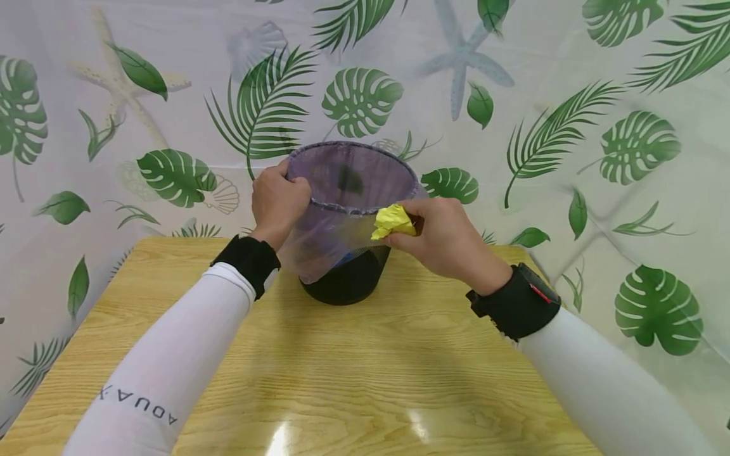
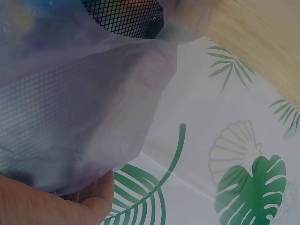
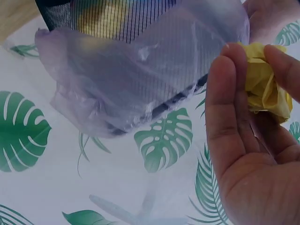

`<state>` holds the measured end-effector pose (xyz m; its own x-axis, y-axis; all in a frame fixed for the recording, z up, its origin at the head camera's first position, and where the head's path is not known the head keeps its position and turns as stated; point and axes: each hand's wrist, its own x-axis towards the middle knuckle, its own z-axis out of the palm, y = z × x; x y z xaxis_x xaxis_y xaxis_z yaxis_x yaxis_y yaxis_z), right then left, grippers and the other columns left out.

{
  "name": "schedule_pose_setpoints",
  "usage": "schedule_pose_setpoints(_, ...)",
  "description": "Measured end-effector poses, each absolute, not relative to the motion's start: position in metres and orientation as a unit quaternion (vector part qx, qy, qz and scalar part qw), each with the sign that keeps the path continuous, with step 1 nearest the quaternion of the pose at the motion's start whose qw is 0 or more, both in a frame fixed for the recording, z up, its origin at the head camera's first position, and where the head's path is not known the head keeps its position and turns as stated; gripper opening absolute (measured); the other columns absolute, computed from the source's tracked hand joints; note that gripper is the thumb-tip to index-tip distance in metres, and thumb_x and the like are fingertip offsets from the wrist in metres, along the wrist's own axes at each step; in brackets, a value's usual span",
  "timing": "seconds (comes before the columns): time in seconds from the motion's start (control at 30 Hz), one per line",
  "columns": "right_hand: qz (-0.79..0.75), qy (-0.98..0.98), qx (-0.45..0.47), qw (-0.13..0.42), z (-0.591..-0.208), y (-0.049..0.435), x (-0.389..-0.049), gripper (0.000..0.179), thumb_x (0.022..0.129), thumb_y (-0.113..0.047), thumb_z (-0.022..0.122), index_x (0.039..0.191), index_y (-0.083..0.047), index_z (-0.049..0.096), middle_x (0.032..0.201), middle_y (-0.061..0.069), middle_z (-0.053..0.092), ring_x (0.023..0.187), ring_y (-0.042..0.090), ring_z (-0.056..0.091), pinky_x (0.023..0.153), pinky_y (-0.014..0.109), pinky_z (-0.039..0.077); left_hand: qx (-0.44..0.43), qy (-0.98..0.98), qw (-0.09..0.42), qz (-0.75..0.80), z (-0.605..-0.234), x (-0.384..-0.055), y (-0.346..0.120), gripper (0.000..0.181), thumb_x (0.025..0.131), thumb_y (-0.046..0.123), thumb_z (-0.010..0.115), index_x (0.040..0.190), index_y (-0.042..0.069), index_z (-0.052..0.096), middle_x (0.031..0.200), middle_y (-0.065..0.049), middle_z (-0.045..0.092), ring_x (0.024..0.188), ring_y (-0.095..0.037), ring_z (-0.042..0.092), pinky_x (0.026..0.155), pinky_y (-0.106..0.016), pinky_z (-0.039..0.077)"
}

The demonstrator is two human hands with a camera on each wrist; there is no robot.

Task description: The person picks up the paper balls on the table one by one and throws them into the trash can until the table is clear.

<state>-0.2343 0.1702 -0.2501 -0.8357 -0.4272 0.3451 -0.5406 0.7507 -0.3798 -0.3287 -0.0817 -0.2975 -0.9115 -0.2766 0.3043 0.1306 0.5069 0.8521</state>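
A black mesh wastebasket [image 1: 348, 278] stands on the table, lined with a thin purple plastic bag [image 1: 327, 244] folded down over its rim. My left hand [image 1: 277, 197] grips the rim and the bag at the left side. In the left wrist view, the left hand [image 2: 61, 201] shows at the lower edge, its fingertips behind the bag. My right hand [image 1: 441, 237] pinches a crumpled ball of yellow paper [image 1: 393, 221] just outside the front right of the rim. The right wrist view shows the yellow paper [image 3: 265, 84] between thumb and fingers.
The wooden table [image 1: 342, 380] runs beneath both forearms. Behind it hangs a white cloth [image 1: 445, 120] printed with leaves, shells and starfish. Something blue [image 1: 345, 258] shows faintly through the wastebasket's side.
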Motion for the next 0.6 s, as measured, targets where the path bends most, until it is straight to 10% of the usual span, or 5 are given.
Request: schedule_pose_setpoints(0.6,0.252,-0.926,0.208,0.188,-0.227,0.154,-0.287,0.022,0.091,-0.018,0.078,0.104,-0.001,0.07,0.089,0.014,0.066,0.077,0.027,0.06,0.069,0.037,0.045,0.04,-0.843,0.217,-0.49,-0.298,-0.33,-0.082,0.046,0.095,0.018,0.052,0.137,0.004,0.066,0.121,-0.016,0.071,0.1,-0.03,0.062,0.083,-0.043,0.047)
